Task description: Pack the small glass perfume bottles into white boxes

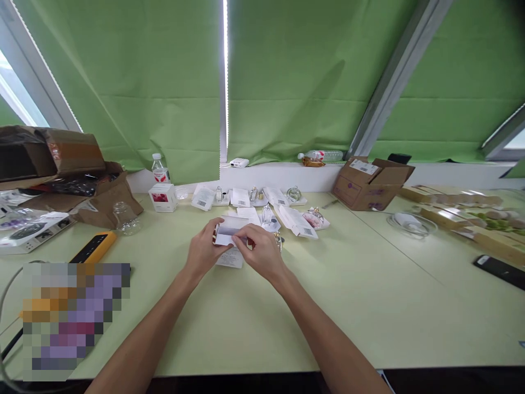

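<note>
Above the middle of the table, my left hand (202, 249) grips the left side of a small white box (229, 230), which seems open toward me with a greyish inside. The fingertips of my right hand (264, 253) are pinched on the same box at its right edge. What is inside it I cannot make out. Under my hands lies a printed white paper piece (230, 259). Just beyond are several flat white cartons with barcodes (296, 220) and small glass bottles, among them a clear bottle (267, 214) and a round bottle (293, 193).
A white box with a red picture (163, 197) stands behind on the left, near a plastic bottle (159, 168). Cardboard boxes (361, 183) sit at both sides. A yellow-black power strip (93, 247) lies left; a coiled white cable (410, 224) and black phone-like object (500, 270) lie right.
</note>
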Available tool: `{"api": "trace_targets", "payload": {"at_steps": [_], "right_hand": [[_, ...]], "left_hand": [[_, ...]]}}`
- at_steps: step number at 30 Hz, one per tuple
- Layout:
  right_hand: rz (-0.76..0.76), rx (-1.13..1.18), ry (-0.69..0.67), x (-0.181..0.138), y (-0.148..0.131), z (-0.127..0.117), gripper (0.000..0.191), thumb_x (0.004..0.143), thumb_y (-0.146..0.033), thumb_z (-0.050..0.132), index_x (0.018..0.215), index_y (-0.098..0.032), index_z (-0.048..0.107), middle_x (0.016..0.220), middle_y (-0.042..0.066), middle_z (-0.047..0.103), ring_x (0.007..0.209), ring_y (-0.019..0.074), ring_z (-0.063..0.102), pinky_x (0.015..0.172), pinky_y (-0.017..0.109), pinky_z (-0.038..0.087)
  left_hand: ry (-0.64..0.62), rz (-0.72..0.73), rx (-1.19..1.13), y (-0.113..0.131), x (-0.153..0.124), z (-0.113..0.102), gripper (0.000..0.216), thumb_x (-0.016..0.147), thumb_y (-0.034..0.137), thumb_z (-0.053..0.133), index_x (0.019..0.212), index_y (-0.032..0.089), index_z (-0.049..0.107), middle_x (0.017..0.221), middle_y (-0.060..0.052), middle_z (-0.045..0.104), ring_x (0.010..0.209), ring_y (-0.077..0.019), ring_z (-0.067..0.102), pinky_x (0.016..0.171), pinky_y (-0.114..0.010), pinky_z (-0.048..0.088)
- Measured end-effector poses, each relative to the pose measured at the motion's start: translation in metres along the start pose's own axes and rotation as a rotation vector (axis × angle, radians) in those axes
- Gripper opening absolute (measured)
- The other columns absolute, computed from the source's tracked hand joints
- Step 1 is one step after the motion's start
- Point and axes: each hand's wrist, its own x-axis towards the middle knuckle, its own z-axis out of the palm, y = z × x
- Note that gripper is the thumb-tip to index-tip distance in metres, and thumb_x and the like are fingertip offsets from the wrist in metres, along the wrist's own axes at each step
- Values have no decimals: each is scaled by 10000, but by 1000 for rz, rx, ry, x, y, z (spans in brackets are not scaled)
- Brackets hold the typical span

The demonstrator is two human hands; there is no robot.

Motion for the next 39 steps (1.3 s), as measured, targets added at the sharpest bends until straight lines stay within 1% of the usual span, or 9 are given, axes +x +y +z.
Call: {"api": "trace_targets", "payload": {"at_steps": [5, 8, 11, 14, 19, 23, 27, 33, 39], "right_hand": [[7, 6, -7, 0, 0, 0, 132, 884, -240, 543, 794, -204, 632, 761, 14, 623, 643, 130, 511, 600, 259, 383], [11, 2, -13, -1, -1, 0, 115, 882, -249, 554, 815, -206, 637, 770, 15, 628, 661, 135, 524, 605, 260, 388], [10, -4, -23, -1, -1, 0, 84, 878, -247, 567, 851, -211, 638, 794, 13, 636, 697, 142, 542, 618, 261, 396], [10, -12, -39, 0, -1, -1, 66, 873, -239, 575, 868, -212, 634, 825, 14, 645, 727, 147, 560, 625, 261, 401], [10, -44, -60, 0, -1, -2, 84, 880, -233, 569, 936, -222, 630, 899, 22, 650, 780, 160, 582, 639, 265, 412], [7, -45, -69, -1, -1, -2, 128, 882, -210, 552, 980, -233, 632, 926, 27, 642, 813, 172, 588, 666, 278, 436], [10, -34, -63, -1, 3, 0, 184, 883, -217, 547, 1045, -239, 632, 947, 44, 631, 850, 186, 592, 671, 288, 467], [5, -39, -36, 0, 8, 3, 153, 885, -228, 552, 1017, -220, 630, 1016, 66, 610, 932, 200, 593, 713, 308, 510], [52, -92, -4, -2, 6, 2, 136, 862, -236, 578, 980, -211, 641, 1208, 80, 556, 966, 209, 598, 680, 308, 524]], "left_hand": [[-16, -4, 13, 2, 0, -2, 512, 727, 310, 698, 1187, 276, 476, 1094, -5, 638, 767, -163, 623, 679, -276, 497], [-40, 9, 45, 2, 0, -2, 536, 743, 394, 689, 1215, 281, 461, 1165, -16, 620, 810, -183, 627, 694, -298, 493], [-89, 15, 68, 0, 1, -3, 682, 688, 507, 719, 1264, 284, 430, 1255, -37, 580, 940, -235, 623, 738, -328, 492], [-139, -2, 22, -2, 1, -5, 803, 608, 558, 763, 1279, 278, 422, 1239, -45, 585, 928, -241, 615, 748, -339, 497], [-89, -31, -135, 1, 2, -4, 463, 868, 512, 515, 1244, 248, 457, 1110, -40, 620, 818, -167, 605, 726, -302, 507], [-31, 53, -126, 6, 1, -5, 365, 892, 442, 508, 1196, 241, 508, 1152, -58, 599, 884, -174, 606, 717, -287, 514], [-52, 160, -87, 7, 1, -7, 267, 914, 382, 485, 1131, 246, 560, 1121, -60, 594, 955, -182, 600, 722, -274, 519], [-6, 121, -107, 2, 2, -3, 294, 872, 404, 560, 1115, 241, 538, 1134, -45, 595, 938, -170, 602, 739, -277, 538], [5, 38, -198, 3, 3, -3, 434, 801, 447, 642, 1157, 236, 509, 1125, -44, 611, 820, -149, 614, 692, -278, 543]]}}
